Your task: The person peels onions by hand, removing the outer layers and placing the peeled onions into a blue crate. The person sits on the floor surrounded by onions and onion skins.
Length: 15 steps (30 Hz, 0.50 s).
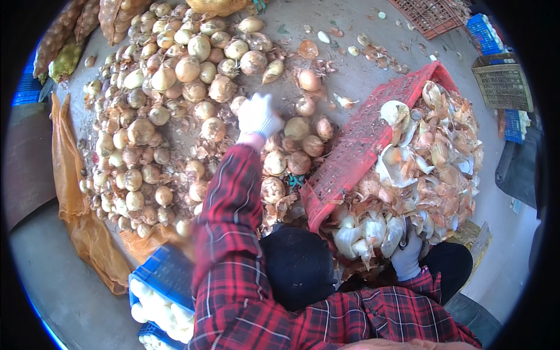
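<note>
My left hand point(258, 116), in a white glove, reaches out over the heap of unpeeled onions point(142, 131). Motion blurs its fingers, and what lies under them is hidden. A pale onion point(237, 105) is right beside the fingertips. Low on the right, my right hand point(404, 260), also gloved, is closed around a narrow metal tool point(407, 232) that looks like a knife. That hand is against the front of a pile of onion skins point(437, 144). The skins spill from a tilted red plastic crate point(350, 148).
Blue crates point(164, 267) of peeled onions stand at lower left. An orange mesh sack point(72, 188) lies along the left side, with filled sacks point(118, 19) at top left. More crates point(503, 83) line the right. Loose skins point(380, 54) litter the floor.
</note>
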{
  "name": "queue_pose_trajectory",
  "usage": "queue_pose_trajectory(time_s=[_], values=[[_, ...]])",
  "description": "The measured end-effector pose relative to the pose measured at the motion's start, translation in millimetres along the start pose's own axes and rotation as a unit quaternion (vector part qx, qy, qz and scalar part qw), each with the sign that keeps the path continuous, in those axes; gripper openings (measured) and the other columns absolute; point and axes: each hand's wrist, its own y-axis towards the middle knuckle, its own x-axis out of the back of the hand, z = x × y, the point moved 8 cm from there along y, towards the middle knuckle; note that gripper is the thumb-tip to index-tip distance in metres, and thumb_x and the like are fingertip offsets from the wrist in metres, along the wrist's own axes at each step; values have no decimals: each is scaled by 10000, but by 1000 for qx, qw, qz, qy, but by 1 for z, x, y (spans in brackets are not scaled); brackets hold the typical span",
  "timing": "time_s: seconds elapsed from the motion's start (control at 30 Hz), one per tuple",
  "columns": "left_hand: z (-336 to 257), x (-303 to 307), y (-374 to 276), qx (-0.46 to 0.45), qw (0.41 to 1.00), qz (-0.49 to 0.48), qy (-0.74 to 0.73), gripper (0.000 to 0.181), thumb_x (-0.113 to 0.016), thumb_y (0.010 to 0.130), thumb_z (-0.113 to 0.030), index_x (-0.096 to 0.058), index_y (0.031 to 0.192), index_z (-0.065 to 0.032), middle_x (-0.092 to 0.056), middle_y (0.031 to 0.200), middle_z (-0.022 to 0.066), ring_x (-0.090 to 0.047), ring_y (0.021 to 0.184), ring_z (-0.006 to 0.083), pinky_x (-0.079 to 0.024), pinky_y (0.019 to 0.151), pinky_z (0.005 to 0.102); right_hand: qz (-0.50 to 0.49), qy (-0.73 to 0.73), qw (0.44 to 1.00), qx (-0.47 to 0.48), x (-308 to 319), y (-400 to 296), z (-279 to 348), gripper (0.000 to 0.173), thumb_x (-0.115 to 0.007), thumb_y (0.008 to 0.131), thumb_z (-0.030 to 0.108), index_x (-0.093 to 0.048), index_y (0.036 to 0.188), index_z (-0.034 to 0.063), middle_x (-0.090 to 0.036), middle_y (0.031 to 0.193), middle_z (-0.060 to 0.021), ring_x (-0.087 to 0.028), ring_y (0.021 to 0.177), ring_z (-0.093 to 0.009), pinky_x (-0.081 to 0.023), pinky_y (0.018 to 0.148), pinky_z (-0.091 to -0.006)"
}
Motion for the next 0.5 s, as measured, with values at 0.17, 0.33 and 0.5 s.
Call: queue_pose_trajectory(time_s=[0.17, 0.33, 0.5], values=[[104, -5, -92, 217, 967, 96, -91, 403, -648, 772, -278, -647, 1123, -80, -663, 1050, 201, -654, 974, 359, -532, 842, 419, 27, -34, 999, -27, 2, 0, 1, 565, -742, 753, 146, -546, 1247, -47, -652, 835, -172, -671, 705, -259, -509, 645, -344], [115, -3, -131, 54, 964, 228, -127, 410, -675, 769, -306, -671, 1132, -117, -673, 1021, 178, -652, 958, 362, -520, 845, 417, 16, 13, 999, -26, -3, -5, -7, 601, -731, 797, 153, -494, 1299, -79, -639, 900, -75, -580, 778, -137, -472, 724, -280], [88, 71, -44, -24, 993, -69, -92, 360, -683, 791, -351, -651, 1079, -137, -639, 1021, 156, -632, 927, 350, -511, 816, 438, 1, 2, 1000, -3, 0, -1, 1, 611, -753, 780, 200, -517, 1272, -75, -682, 868, -163, -689, 774, -233, -524, 712, -328]])
